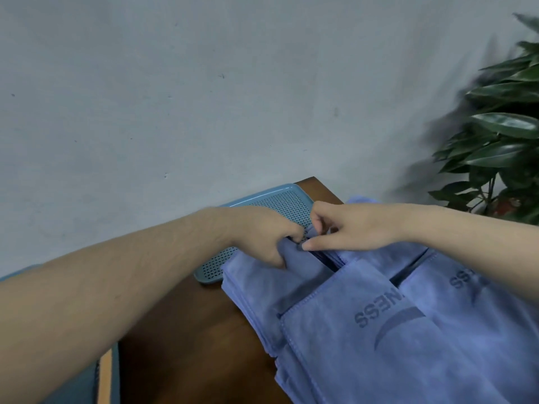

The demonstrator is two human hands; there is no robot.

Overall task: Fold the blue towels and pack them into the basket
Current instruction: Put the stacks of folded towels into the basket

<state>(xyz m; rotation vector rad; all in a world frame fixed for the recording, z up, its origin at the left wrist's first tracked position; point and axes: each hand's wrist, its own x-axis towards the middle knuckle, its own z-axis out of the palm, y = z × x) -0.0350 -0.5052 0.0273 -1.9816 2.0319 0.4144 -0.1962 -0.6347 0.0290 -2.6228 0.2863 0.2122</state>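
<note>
i see the towels point(393, 330) as soft matt blue cloth with a suede-like nap, stitched hems and darker printed lettering. the basket point(280, 199) looks like smooth blue-grey plastic, perforated with small holes. the table point(186, 345) is dark brown wood with a slight sheen. the wall point(204, 97) is matt, faintly speckled. the plant point(501, 126) has glossy leaves.

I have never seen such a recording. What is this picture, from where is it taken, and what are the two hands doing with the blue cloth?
There is no machine here: a person wears a camera on the head, looking down at their own arms. The left hand and the right hand both pinch the far edge of a blue towel. More blue towels lie stacked on a brown table. Beside them lies a blue perforated basket. A green plant stands at the right.
</note>
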